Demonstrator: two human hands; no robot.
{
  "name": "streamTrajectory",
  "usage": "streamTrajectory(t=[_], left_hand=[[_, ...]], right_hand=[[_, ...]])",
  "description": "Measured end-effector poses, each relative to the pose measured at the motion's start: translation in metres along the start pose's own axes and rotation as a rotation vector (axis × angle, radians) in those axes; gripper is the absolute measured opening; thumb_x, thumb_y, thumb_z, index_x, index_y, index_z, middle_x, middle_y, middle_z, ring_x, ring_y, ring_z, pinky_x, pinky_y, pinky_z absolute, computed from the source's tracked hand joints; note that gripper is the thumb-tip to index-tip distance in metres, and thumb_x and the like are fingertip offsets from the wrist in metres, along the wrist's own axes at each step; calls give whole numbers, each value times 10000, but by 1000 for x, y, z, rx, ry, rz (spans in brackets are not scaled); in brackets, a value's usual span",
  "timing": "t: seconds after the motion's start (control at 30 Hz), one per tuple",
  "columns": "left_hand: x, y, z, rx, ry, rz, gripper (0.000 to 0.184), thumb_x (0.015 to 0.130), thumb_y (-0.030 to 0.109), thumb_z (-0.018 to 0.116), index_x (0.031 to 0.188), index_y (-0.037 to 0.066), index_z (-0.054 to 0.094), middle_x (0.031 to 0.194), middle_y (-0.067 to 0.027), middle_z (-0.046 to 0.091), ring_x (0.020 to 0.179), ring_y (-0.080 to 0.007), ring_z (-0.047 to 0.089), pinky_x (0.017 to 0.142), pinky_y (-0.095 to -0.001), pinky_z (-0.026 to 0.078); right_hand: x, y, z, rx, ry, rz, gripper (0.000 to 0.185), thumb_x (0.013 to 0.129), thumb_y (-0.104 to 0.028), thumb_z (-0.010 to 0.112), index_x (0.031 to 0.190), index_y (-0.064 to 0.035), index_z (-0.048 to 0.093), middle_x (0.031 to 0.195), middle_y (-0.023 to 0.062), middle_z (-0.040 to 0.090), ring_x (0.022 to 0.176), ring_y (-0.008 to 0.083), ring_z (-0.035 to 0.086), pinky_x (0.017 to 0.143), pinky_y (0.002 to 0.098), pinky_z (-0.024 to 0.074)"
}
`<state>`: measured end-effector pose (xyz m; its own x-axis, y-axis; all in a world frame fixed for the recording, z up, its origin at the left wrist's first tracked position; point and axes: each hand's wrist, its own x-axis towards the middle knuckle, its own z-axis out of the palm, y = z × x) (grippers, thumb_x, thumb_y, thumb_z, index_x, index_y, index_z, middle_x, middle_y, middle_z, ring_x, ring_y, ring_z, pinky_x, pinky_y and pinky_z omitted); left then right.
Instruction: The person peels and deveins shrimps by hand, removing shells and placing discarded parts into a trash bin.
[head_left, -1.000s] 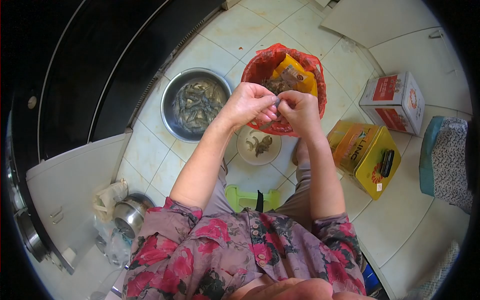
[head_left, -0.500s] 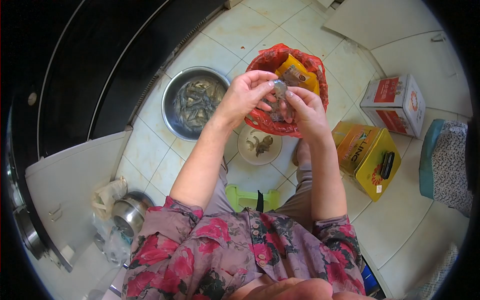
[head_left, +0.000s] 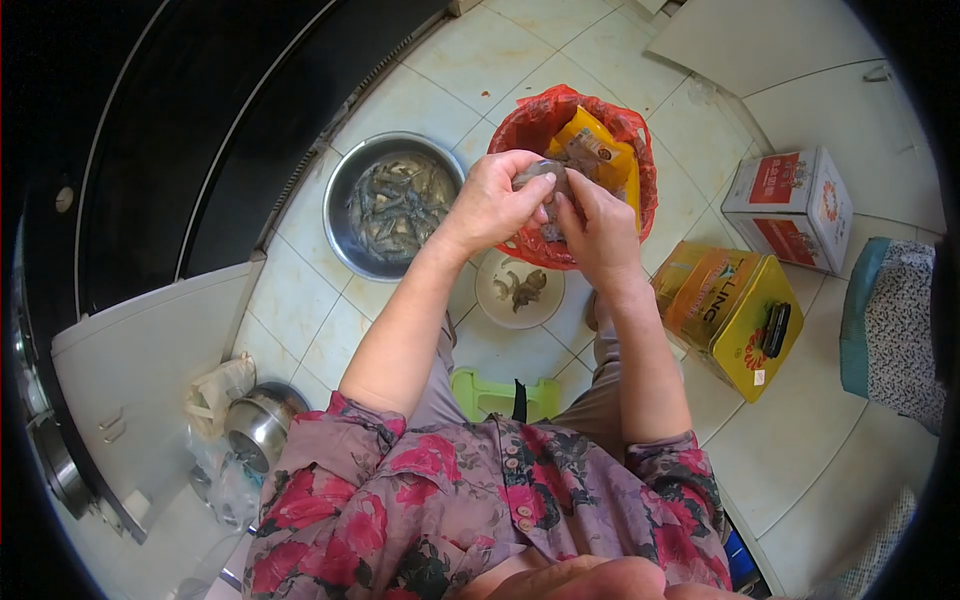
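Between my two hands, over a bin lined with a red bag [head_left: 512,128], is a grey shrimp [head_left: 545,172]. My left hand [head_left: 497,203] pinches it between thumb and fingers. From the other side my right hand [head_left: 603,225] grips the same shrimp with curled fingers, which partly cover it. A steel basin [head_left: 333,222] to the left holds many whole grey shrimp [head_left: 398,205]. Below my hands, a white plate [head_left: 550,312] on the floor carries a small heap of peeled shrimp [head_left: 526,288].
A yellow packet [head_left: 603,150] lies inside the bin. On the right stand a yellow tin box [head_left: 715,310] and a white-and-red carton [head_left: 790,205]. A green stool [head_left: 540,397] is beneath me. A steel pot [head_left: 258,430] and plastic bags [head_left: 220,390] sit at the lower left.
My right hand has turned inward and its fingers have curled closer around the shrimp. The shrimp has shifted slightly left and is now more covered by my fingers.
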<state>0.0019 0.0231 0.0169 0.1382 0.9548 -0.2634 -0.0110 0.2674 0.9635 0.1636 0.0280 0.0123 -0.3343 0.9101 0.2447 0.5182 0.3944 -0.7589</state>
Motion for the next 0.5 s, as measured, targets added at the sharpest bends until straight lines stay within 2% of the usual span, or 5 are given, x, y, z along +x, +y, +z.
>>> streamTrajectory(t=[0.03,0.1,0.23,0.3,0.5], left_hand=[[0,0,1,0,0,-1,189,896,145,574,981,-17,625,758,-29,648,608,-74,602,563,-233,514],[-1,2,4,67,37,31,181,929,148,561,1003,-1,633,720,13,613,612,-35,564,563,-201,476],[1,-5,2,79,13,87,190,926,148,568,989,-17,638,712,8,613,594,-37,562,551,-204,480],[-1,-5,3,59,12,-11,190,924,147,574,983,-22,637,682,-5,610,569,-44,568,521,-204,481],[-4,-2,1,59,-39,-133,197,917,136,579,971,-46,628,656,-36,617,555,-75,593,492,-215,500]], right_hand=[[0,-2,0,-99,-5,-37,184,841,-84,590,995,16,594,812,205,631,758,380,623,664,430,510],[1,-2,0,-106,-34,-35,158,842,-96,582,951,18,578,799,211,624,757,382,622,667,441,505],[0,-3,0,-101,-142,32,144,851,-121,558,844,22,536,801,236,612,757,391,618,667,458,500],[-1,0,0,-90,-178,41,144,847,-120,562,836,21,537,795,240,610,757,395,618,665,458,501],[-2,-3,-2,-153,-351,111,170,836,-143,575,800,23,563,739,241,611,726,392,629,641,452,509]])
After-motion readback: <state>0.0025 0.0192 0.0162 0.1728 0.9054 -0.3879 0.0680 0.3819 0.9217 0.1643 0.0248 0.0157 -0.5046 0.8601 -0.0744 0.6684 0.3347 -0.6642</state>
